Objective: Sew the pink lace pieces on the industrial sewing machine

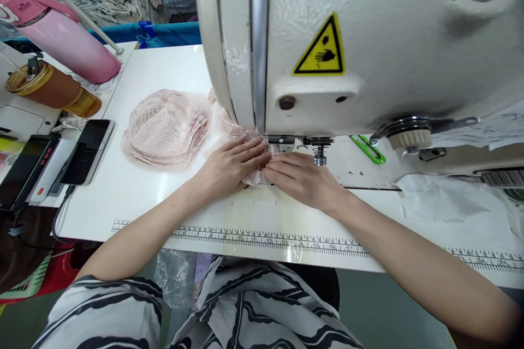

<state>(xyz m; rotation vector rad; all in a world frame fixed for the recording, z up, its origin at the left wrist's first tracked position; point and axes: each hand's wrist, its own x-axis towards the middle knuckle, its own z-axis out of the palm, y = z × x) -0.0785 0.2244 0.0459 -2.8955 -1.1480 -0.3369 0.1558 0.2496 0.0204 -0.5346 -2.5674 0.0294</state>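
Note:
A piece of pale pink lace (252, 177) lies on the bed of a white sewing machine (286, 98), close below the needle area. Across its left part my left hand (229, 166) rests flat, fingers stretched toward the presser foot. My right hand (301, 177) meets it from the other side, its fingertips pressed together on the lace edge. The needle itself is hidden behind the machine head. Left of the hands sits a stack of pink lace pieces (164, 128), and more lace runs from beside it under the machine head.
A smartphone (88, 151), an amber cup (53, 87) and a pink bottle (65, 32) are at the left. Green thread snips (368, 150) lie right of the needle area, with white fabric (446, 204) farther right. A printed ruler (270, 237) follows the table's front edge.

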